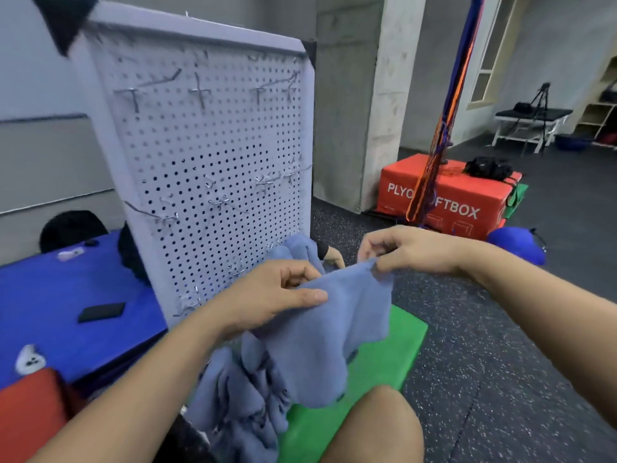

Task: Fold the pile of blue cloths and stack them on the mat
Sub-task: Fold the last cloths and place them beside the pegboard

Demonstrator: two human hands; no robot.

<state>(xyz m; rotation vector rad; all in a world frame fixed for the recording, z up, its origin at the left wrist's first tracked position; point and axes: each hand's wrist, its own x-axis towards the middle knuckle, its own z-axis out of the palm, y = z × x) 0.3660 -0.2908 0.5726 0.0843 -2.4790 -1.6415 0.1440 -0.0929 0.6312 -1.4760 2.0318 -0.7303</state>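
Observation:
A blue cloth (pixel 334 329) hangs in the air over the green mat (pixel 384 355). My left hand (pixel 267 295) pinches its upper left edge between thumb and fingers. My right hand (pixel 410 248) pinches the upper right corner. The cloth droops loosely below both hands. A crumpled pile of blue cloths (pixel 240 402) lies under my left forearm at the mat's left edge. Another bunched blue cloth (pixel 297 248) shows just beyond my left hand.
A white pegboard panel (pixel 213 168) stands upright right behind the hands. A blue mat (pixel 66 295) with a black phone (pixel 101 312) lies to the left. My knee (pixel 374 426) sits at the mat's near edge. A red plyo box (pixel 467 202) stands far right on speckled floor.

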